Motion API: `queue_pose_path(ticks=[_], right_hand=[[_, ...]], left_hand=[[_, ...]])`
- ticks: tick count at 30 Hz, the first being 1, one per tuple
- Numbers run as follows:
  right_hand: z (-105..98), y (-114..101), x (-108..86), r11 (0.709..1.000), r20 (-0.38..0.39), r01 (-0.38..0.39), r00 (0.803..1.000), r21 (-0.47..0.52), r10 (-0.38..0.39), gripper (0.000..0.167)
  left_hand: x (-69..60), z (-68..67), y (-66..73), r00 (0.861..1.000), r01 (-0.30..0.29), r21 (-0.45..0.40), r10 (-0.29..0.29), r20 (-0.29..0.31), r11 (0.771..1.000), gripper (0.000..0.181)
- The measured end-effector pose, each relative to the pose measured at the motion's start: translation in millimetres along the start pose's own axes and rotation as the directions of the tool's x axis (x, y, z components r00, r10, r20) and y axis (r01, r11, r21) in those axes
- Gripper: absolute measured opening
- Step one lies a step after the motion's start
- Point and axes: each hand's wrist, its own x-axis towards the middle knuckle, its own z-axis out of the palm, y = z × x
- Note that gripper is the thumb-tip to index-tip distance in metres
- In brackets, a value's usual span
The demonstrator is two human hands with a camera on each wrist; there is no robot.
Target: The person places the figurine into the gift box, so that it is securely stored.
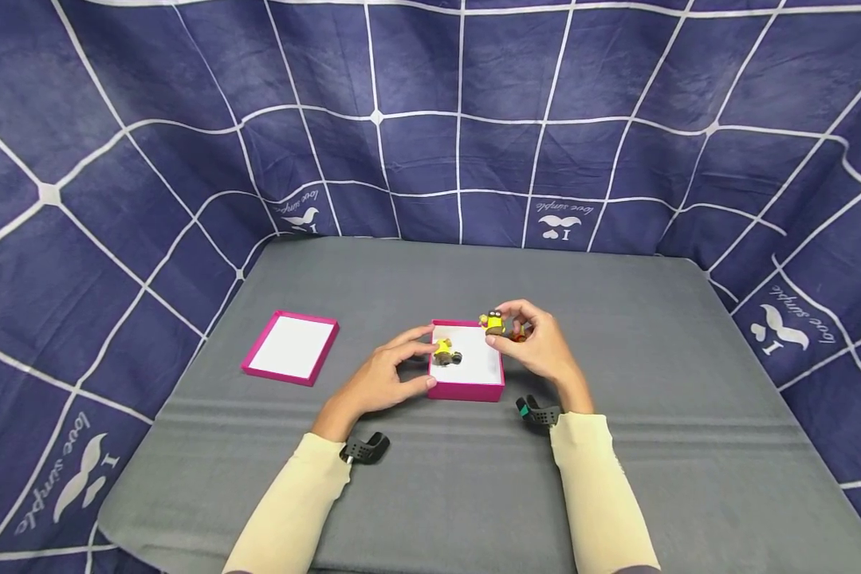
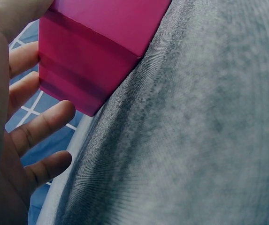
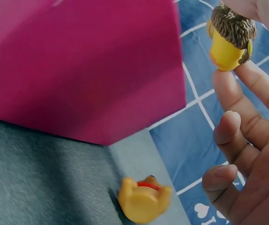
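Note:
My right hand [image 1: 541, 343] pinches a small yellow minion figurine [image 1: 495, 322] with a brown textured skirt between thumb and fingertips, above the right rim of a pink box [image 1: 466, 391]. In the right wrist view the figurine [image 3: 227, 51] hangs beside the box wall. A second yellow-and-brown figurine [image 1: 445, 353] is inside the white-lined box, near its left side. My left hand [image 1: 380, 379] holds the box's left side, thumb at the near corner and fingers farther back. The left wrist view shows its ring and little fingers [image 2: 49, 166] apart from the box wall [image 2: 87, 61].
A yellow-orange figurine with a red band [image 3: 146, 201] lies on the grey table [image 1: 617, 478] right of the box, partly hidden behind my right fingers in the head view. A pink-rimmed, white-lined lid [image 1: 290, 347] lies at left. A blue gridded curtain [image 1: 502, 151] surrounds the table.

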Motion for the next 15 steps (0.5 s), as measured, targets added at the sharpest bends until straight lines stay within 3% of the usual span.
queue_pose_path(ticks=[15], right_hand=[[16.0,7.4,1.3,0.998,0.033,0.02,0.999,-0.067,-0.018,0.041]], left_hand=[[0.7,1.1,-0.1,0.999,0.039,-0.024,-0.038,0.019,0.999,0.053]])
